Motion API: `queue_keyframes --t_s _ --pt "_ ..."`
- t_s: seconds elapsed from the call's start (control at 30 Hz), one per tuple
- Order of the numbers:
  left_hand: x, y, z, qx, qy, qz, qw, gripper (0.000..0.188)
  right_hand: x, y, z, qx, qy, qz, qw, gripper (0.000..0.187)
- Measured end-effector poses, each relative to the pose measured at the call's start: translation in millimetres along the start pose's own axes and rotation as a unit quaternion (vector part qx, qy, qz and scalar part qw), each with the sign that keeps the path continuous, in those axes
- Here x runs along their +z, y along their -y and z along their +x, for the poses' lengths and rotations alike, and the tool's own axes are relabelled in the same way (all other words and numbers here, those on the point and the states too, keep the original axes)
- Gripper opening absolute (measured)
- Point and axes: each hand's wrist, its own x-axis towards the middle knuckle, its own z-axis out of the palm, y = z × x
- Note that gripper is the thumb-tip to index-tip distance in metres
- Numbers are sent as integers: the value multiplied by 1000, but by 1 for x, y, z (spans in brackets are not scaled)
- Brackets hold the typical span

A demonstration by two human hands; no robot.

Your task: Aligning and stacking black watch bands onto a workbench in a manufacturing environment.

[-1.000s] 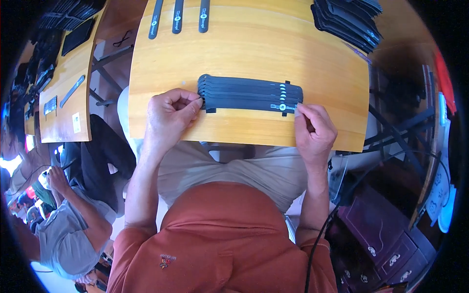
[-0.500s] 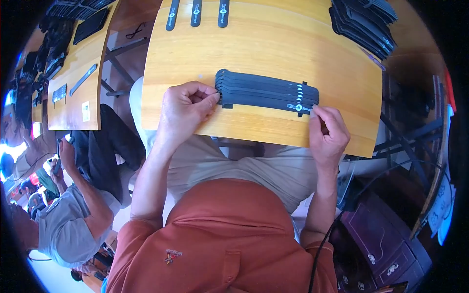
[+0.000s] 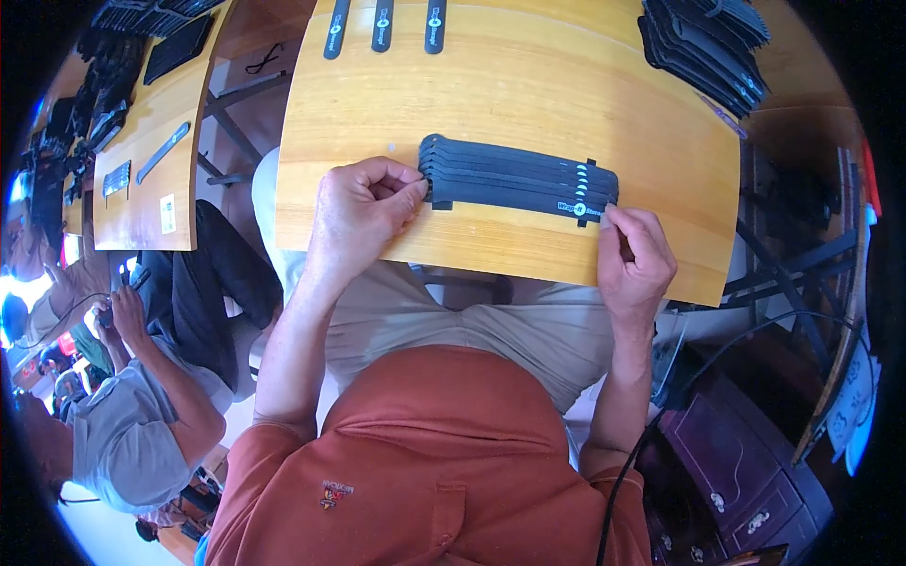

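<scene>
Left hand and right hand pinch opposite ends of the strap stack, probably so its overlapped layers lie even.

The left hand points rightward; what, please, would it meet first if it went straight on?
The left hand would likely first meet the left end of the dark strap stack, which it appears to touch, though depth is unclear.

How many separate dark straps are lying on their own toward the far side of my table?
3, side by side, far left on the table: left strap, middle strap, right strap. The frame's upper edge cuts them off; more may lie beyond it.
</scene>
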Motion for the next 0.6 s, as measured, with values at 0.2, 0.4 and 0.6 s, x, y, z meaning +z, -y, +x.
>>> queue_keyframes --t_s 0.2,0.4,0.6 --pt "1 -1 -1 -2 -7 -2 1000 8 -1 1 0 0 2 -2 1000 16" --pt "1 -1 -1 18 -11 19 1000 8 -6 6 3 -17 26 -50 998 14" --pt "1 4 2 26 -18 27 999 9 -20 20 11 -36 92 -158 982 13"
